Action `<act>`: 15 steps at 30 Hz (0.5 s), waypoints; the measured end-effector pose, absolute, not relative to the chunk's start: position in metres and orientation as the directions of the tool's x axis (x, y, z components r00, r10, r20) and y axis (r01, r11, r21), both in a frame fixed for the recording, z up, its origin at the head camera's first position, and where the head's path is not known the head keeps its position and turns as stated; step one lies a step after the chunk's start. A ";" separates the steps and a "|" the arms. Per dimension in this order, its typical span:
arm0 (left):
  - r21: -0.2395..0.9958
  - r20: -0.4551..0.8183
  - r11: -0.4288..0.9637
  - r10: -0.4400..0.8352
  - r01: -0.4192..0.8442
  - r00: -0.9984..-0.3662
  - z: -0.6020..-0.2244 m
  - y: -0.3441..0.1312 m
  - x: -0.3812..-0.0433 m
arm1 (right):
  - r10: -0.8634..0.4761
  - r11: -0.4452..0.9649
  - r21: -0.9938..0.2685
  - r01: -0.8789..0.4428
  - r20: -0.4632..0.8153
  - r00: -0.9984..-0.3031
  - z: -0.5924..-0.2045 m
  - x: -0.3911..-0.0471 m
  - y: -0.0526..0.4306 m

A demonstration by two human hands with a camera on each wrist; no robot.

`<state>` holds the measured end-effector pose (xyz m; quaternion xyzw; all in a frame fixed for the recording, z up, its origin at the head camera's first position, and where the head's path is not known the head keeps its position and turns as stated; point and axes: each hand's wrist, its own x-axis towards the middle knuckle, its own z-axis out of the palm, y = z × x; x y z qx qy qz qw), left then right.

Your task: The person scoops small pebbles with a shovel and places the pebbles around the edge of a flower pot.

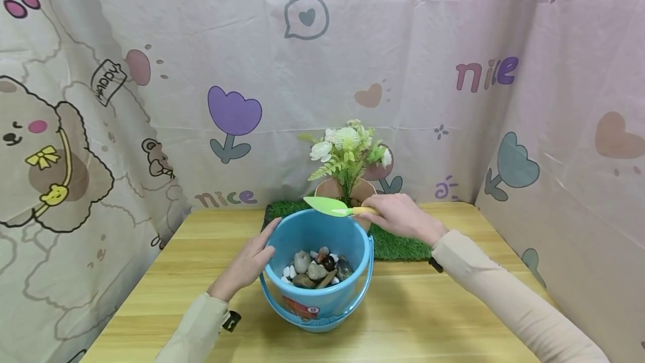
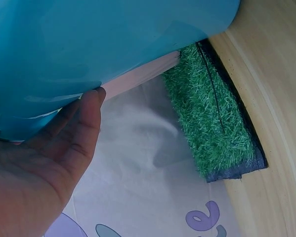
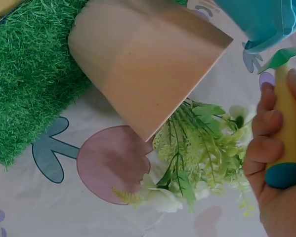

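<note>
A light blue bucket [image 1: 317, 310] stands on the table, with several grey, brown and white stones [image 1: 316, 269] in its bottom. My left hand [image 1: 248, 260] holds the bucket's left rim; in the left wrist view its fingers [image 2: 86, 118] lie along the blue wall. Over the bucket's far right rim, my right hand [image 1: 403, 216] grips a toy garden trowel [image 1: 330, 206] by its yellow handle. The trowel's green blade points left above the bucket opening and carries nothing visible. In the right wrist view the fingers curl round the trowel handle [image 3: 284, 113].
Behind the bucket, a pinkish flower pot [image 3: 143, 59] with white flowers and green leaves [image 1: 347, 153] stands on an artificial grass mat [image 1: 403, 246]. The bucket's handle [image 1: 371, 273] hangs down at the front. Printed cloth [image 1: 312, 71] encloses the wooden table [image 1: 428, 318].
</note>
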<state>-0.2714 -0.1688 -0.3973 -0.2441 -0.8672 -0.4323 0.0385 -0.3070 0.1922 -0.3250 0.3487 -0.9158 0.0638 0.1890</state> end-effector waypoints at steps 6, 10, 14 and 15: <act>0.727 0.282 0.510 0.388 0.460 -0.877 -0.397 -0.169 -0.270 | -0.703 0.651 0.100 -0.752 0.454 -0.548 -0.326 -0.303 0.192; 0.726 0.278 0.520 0.377 0.450 -0.884 -0.398 -0.170 -0.270 | -0.729 0.627 0.109 -0.772 0.432 -0.531 -0.326 -0.300 0.189; 0.726 0.275 0.522 0.376 0.448 -0.885 -0.398 -0.169 -0.270 | -0.739 0.620 0.102 -0.778 0.409 -0.536 -0.326 -0.299 0.187; 0.726 0.275 0.522 0.376 0.448 -0.885 -0.398 -0.169 -0.270 | -0.739 0.622 0.101 -0.777 0.406 -0.538 -0.326 -0.298 0.187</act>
